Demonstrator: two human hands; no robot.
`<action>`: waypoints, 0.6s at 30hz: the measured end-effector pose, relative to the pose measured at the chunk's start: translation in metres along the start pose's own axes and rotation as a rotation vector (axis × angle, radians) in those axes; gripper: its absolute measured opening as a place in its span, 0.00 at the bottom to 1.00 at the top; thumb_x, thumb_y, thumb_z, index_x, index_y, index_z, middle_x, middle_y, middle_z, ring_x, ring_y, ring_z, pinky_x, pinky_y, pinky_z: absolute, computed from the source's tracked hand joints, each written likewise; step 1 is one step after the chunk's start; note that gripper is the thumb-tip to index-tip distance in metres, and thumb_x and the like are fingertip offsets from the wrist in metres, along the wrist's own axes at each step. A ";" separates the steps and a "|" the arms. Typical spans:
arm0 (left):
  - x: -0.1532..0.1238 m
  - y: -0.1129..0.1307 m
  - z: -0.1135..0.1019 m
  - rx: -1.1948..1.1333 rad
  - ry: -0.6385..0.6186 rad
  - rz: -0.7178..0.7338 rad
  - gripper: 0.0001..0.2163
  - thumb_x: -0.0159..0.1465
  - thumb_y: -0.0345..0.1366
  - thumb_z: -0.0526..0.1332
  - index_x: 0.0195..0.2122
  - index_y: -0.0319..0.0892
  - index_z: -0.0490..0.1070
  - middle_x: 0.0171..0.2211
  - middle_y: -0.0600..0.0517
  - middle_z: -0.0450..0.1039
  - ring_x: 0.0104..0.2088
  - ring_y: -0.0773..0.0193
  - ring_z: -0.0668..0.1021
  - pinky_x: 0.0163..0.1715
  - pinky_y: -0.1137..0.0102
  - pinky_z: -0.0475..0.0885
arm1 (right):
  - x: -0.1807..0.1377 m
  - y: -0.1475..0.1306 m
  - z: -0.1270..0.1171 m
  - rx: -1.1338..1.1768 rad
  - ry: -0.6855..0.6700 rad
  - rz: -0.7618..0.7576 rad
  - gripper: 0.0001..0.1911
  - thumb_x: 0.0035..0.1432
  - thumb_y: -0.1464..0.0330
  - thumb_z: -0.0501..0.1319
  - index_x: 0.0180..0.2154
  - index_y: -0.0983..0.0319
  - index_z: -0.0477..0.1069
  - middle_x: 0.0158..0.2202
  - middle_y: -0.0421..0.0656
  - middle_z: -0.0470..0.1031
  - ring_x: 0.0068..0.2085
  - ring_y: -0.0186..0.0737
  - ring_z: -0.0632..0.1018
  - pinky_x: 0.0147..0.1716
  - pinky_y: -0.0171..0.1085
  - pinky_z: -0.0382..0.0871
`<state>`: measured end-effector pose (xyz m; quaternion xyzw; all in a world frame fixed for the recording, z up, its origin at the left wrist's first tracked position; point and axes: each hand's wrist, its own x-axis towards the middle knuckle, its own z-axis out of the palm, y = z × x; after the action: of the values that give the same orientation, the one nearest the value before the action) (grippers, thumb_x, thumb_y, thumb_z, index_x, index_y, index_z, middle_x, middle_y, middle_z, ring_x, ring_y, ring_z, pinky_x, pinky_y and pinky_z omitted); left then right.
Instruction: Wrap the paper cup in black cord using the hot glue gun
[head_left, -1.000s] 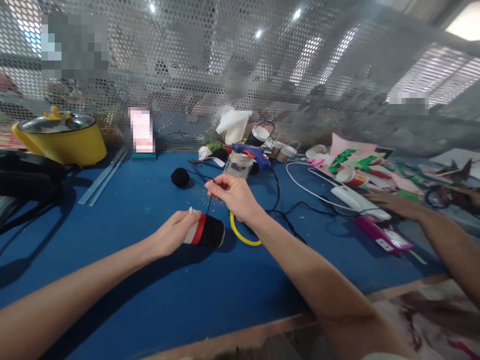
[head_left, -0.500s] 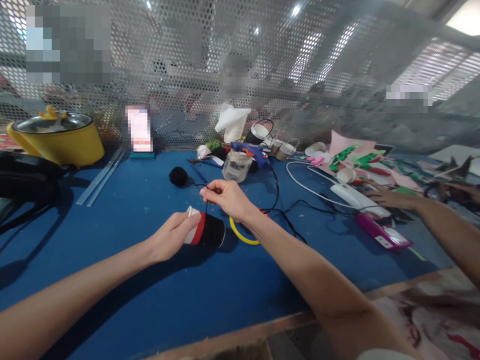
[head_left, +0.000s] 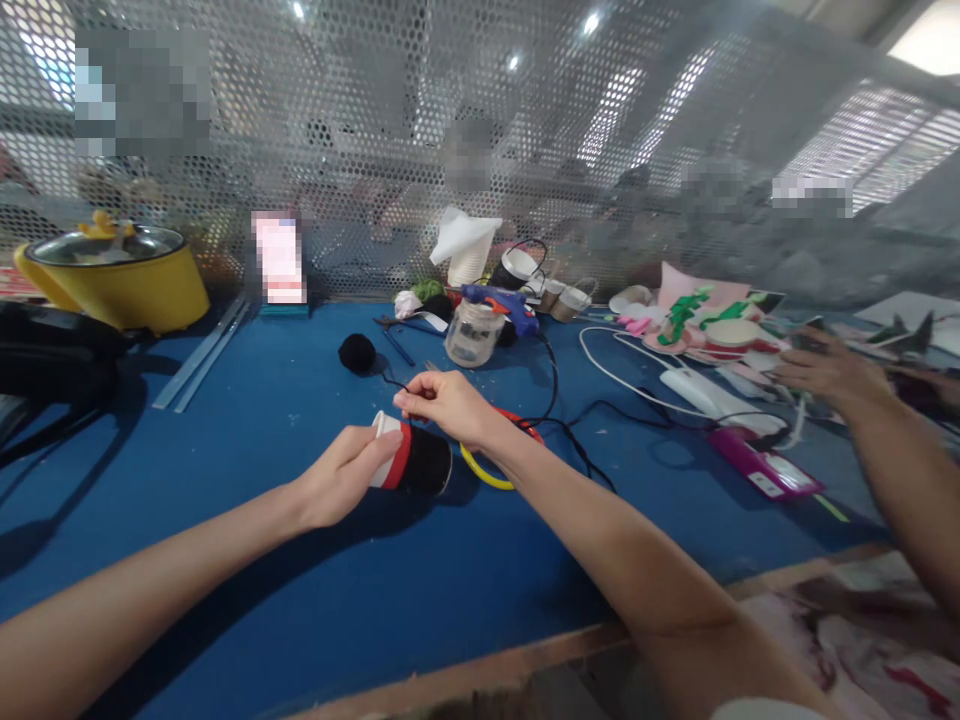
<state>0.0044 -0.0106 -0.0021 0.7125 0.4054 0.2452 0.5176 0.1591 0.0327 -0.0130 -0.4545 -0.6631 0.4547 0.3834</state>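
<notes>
Beside the cup [head_left: 385, 472], your right fingers [head_left: 418, 395] pinch the yarn [head_left: 394, 382], your left fingers [head_left: 373, 453] clasp its pale end; slack pulling could loosen the black wrap [head_left: 430, 463].

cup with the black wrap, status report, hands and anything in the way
Left hand grips cup by its rim end, tilted. Right hand pinches black yarn. Yellow loop close by, no obstruction seen at cup.
</notes>
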 end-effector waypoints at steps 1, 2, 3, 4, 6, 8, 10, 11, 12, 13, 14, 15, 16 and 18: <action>0.000 0.000 0.000 0.003 0.004 0.003 0.16 0.57 0.44 0.44 0.18 0.39 0.54 0.17 0.58 0.52 0.19 0.73 0.55 0.18 0.75 0.53 | 0.000 -0.001 0.000 0.008 0.004 0.002 0.11 0.43 0.62 0.59 0.23 0.64 0.66 0.20 0.39 0.68 0.22 0.29 0.66 0.24 0.32 0.61; 0.000 0.001 0.000 0.006 0.007 0.003 0.16 0.57 0.44 0.44 0.18 0.39 0.54 0.17 0.58 0.52 0.19 0.73 0.55 0.18 0.75 0.53 | 0.000 -0.001 -0.001 0.017 0.008 0.004 0.11 0.43 0.62 0.59 0.23 0.64 0.65 0.20 0.38 0.68 0.21 0.28 0.67 0.24 0.32 0.61; 0.000 0.001 -0.001 0.008 0.008 0.002 0.16 0.57 0.44 0.44 0.18 0.39 0.54 0.16 0.58 0.52 0.19 0.73 0.55 0.18 0.75 0.53 | 0.000 -0.003 -0.001 0.027 0.015 0.006 0.10 0.44 0.63 0.59 0.23 0.64 0.65 0.20 0.38 0.68 0.21 0.28 0.67 0.24 0.32 0.61; -0.001 0.001 -0.001 0.009 0.010 0.000 0.16 0.57 0.44 0.44 0.18 0.39 0.54 0.16 0.58 0.52 0.19 0.73 0.55 0.18 0.75 0.53 | 0.000 -0.004 -0.002 0.036 0.025 0.008 0.10 0.44 0.63 0.59 0.22 0.64 0.65 0.19 0.38 0.67 0.21 0.28 0.66 0.24 0.32 0.61; -0.001 0.002 -0.001 0.006 0.014 -0.001 0.16 0.57 0.44 0.43 0.18 0.39 0.54 0.16 0.58 0.52 0.19 0.73 0.55 0.17 0.75 0.53 | 0.000 -0.006 -0.004 0.047 0.048 0.012 0.10 0.43 0.63 0.59 0.22 0.64 0.65 0.19 0.37 0.67 0.20 0.28 0.66 0.23 0.31 0.61; 0.000 0.002 -0.001 0.003 0.017 0.003 0.16 0.57 0.44 0.43 0.18 0.39 0.54 0.16 0.58 0.52 0.19 0.73 0.55 0.17 0.75 0.53 | 0.000 -0.007 -0.005 0.053 0.070 0.011 0.10 0.43 0.63 0.60 0.22 0.64 0.65 0.19 0.37 0.67 0.20 0.28 0.66 0.23 0.31 0.61; 0.000 0.003 -0.001 0.001 0.017 0.006 0.16 0.58 0.44 0.43 0.18 0.39 0.54 0.17 0.58 0.52 0.19 0.73 0.55 0.17 0.75 0.53 | 0.000 -0.008 -0.005 0.050 0.076 0.007 0.10 0.43 0.63 0.60 0.23 0.64 0.65 0.19 0.38 0.68 0.20 0.28 0.66 0.23 0.31 0.61; 0.000 0.003 -0.001 0.001 0.014 0.005 0.16 0.58 0.44 0.43 0.18 0.39 0.54 0.17 0.58 0.52 0.19 0.73 0.55 0.17 0.75 0.53 | 0.000 -0.008 -0.005 0.045 0.071 0.004 0.10 0.43 0.64 0.60 0.23 0.64 0.65 0.19 0.38 0.68 0.20 0.28 0.66 0.23 0.31 0.61; 0.000 0.002 -0.001 0.001 0.012 0.004 0.16 0.58 0.44 0.43 0.18 0.39 0.54 0.17 0.58 0.52 0.19 0.73 0.55 0.18 0.75 0.53 | 0.000 -0.007 -0.005 0.039 0.062 0.003 0.09 0.44 0.64 0.59 0.23 0.64 0.65 0.19 0.38 0.68 0.20 0.28 0.66 0.23 0.31 0.61; -0.001 0.002 -0.001 0.002 0.010 0.004 0.16 0.58 0.44 0.43 0.18 0.39 0.54 0.17 0.58 0.52 0.19 0.73 0.55 0.18 0.75 0.53 | 0.000 -0.007 -0.004 0.035 0.050 0.002 0.09 0.44 0.65 0.59 0.23 0.64 0.65 0.19 0.38 0.68 0.20 0.28 0.66 0.23 0.31 0.61; -0.001 0.002 -0.001 0.002 0.007 0.005 0.16 0.58 0.44 0.43 0.18 0.39 0.54 0.17 0.58 0.52 0.19 0.73 0.55 0.18 0.75 0.53 | 0.000 -0.006 -0.003 0.033 0.038 0.005 0.08 0.44 0.65 0.59 0.23 0.64 0.65 0.19 0.38 0.67 0.21 0.28 0.66 0.23 0.31 0.61; -0.001 0.002 -0.001 0.002 0.004 0.006 0.16 0.58 0.44 0.43 0.18 0.39 0.53 0.17 0.58 0.51 0.19 0.73 0.55 0.18 0.75 0.53 | 0.000 -0.006 -0.003 0.033 0.027 0.008 0.08 0.44 0.65 0.59 0.23 0.64 0.65 0.19 0.38 0.67 0.21 0.28 0.66 0.24 0.31 0.61; -0.001 0.002 -0.001 0.004 0.000 0.006 0.16 0.58 0.44 0.43 0.18 0.39 0.53 0.17 0.58 0.51 0.19 0.73 0.55 0.18 0.75 0.53 | 0.000 -0.005 -0.002 0.033 0.015 0.011 0.08 0.44 0.65 0.59 0.23 0.65 0.65 0.19 0.38 0.67 0.21 0.28 0.66 0.24 0.31 0.61; -0.002 0.001 -0.001 0.010 -0.006 0.004 0.16 0.58 0.44 0.43 0.18 0.39 0.53 0.17 0.58 0.51 0.19 0.73 0.54 0.19 0.75 0.52 | -0.001 -0.005 -0.001 0.024 0.002 0.016 0.09 0.44 0.65 0.59 0.23 0.65 0.65 0.20 0.38 0.67 0.22 0.28 0.66 0.25 0.31 0.60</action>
<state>0.0028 -0.0113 -0.0001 0.7165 0.4035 0.2420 0.5150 0.1591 0.0309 -0.0077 -0.4558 -0.6535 0.4653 0.3857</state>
